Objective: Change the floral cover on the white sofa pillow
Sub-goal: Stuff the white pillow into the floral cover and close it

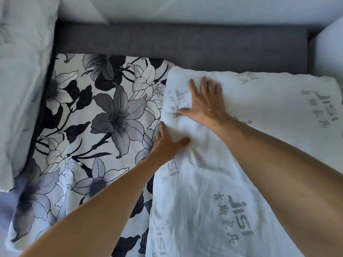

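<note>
A bare white pillow (241, 145) with grey printed lettering lies on the right of the sofa seat. Its left edge overlaps a floral cover (92, 127), white with grey and black lilies, spread flat to the left. My right hand (202, 102) rests flat on the pillow's upper left part with fingers spread. My left hand (165, 143) sits at the pillow's left edge, thumb on top of the pillow and fingers along or under the edge; I cannot tell whether it grips it.
A second white pillow (22, 80) with the same grey print leans at the far left. The dark grey sofa seat (185, 43) runs behind, with pale back cushions (204, 10) above and a white armrest (328, 49) at the right.
</note>
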